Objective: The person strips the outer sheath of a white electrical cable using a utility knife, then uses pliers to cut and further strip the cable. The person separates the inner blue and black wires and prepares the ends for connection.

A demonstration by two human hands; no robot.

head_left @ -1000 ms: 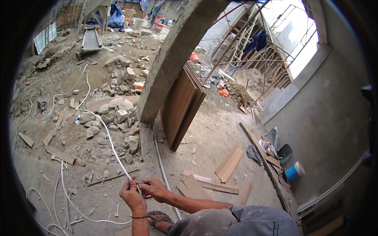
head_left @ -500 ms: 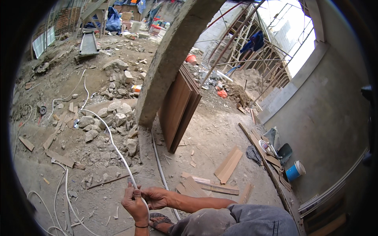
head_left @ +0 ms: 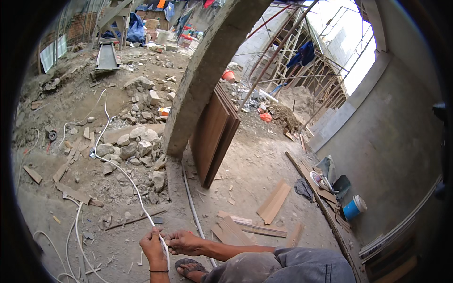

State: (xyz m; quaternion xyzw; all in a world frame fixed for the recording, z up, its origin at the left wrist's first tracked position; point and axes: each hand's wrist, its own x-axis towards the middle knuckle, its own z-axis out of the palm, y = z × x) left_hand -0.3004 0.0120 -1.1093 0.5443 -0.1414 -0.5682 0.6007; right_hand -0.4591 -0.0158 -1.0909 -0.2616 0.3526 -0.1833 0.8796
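Observation:
A white cable runs over the rubble and down to my hands. My left hand, with a dark band at its wrist, is closed around it, and the cable's lower part hangs past the palm. My right hand is closed too, its fingertips bent against the cable beside the left hand. A small red bit shows at the top of the right hand; what it belongs to is hidden. Below the hands is my sandalled foot.
Brown wooden panels lean by a slanting concrete column. Broken stones lie left of it. Wood offcuts are strewn on the right floor, and a blue bucket stands by the wall. More white cable loops at left.
Both hands have shifted slightly left and down, with the cable between them. The cable's stretch toward the stones now lies lower and further left. More of my foot shows.

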